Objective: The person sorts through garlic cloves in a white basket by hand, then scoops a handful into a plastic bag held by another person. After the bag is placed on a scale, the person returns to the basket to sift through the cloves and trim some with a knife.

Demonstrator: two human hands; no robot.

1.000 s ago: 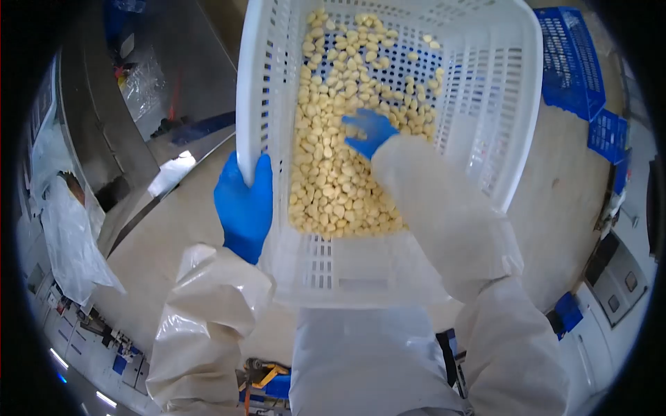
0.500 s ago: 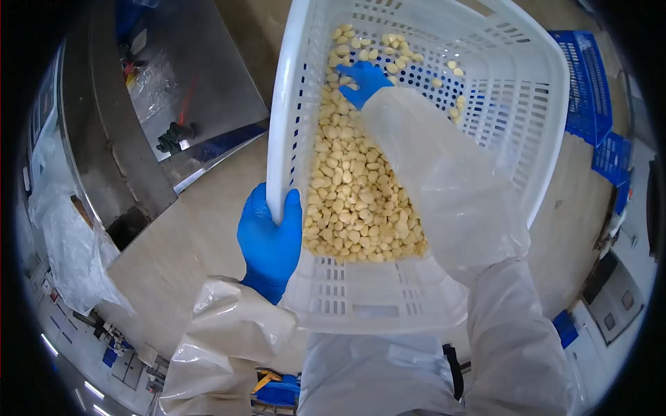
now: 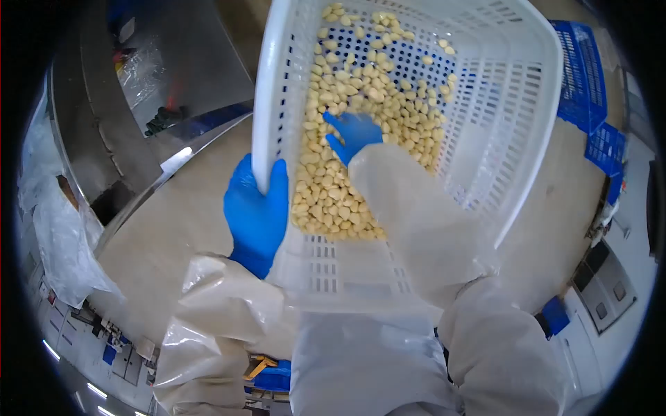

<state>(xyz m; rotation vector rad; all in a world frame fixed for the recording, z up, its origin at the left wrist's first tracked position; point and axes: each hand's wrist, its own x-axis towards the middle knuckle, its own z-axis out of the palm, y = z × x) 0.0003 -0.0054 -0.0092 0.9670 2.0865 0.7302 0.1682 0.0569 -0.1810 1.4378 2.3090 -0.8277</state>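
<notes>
A white slatted plastic basket [image 3: 409,272] holds many small, smooth, pale yellow oval pieces [image 3: 333,197] that look like peeled garlic cloves. My left hand [image 3: 255,211], in a blue glove, is closed around the basket's left rim, with the thumb on the inner side. Inside the basket, my blue-gloved right hand [image 3: 357,133] lies among the pieces with its fingers apart, touching them; it grips none that I can see. A pale plastic sleeve [image 3: 423,215] covers that forearm and hides part of the pile.
Blue plastic crates [image 3: 583,80] stand beyond the basket on the right. At upper left is a metal table [image 3: 208,48] bearing clear plastic wrap and a dark object. Clear plastic sheeting [image 3: 62,243] hangs at the far left.
My right hand has drawn back toward me from the basket's far end. Pieces now lie spread over more of the perforated bottom. My left hand still grips the rim.
</notes>
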